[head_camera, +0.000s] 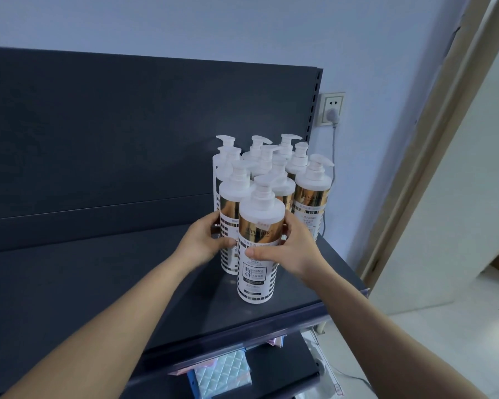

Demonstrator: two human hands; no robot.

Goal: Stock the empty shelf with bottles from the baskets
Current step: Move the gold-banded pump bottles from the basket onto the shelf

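Several white pump bottles with gold bands stand in a cluster at the right end of the dark shelf. The front bottle stands upright nearest me. My right hand grips its right side, thumb across the label. My left hand holds the bottle just behind it on the left, fingers curled round it and thumb reaching toward the front bottle. Another bottle stands at the right edge of the cluster. No basket is in view.
The shelf's dark back panel rises behind the bottles. A wall socket with a plug sits right of it. A lower shelf holds quilted packets. A door frame stands at the right.
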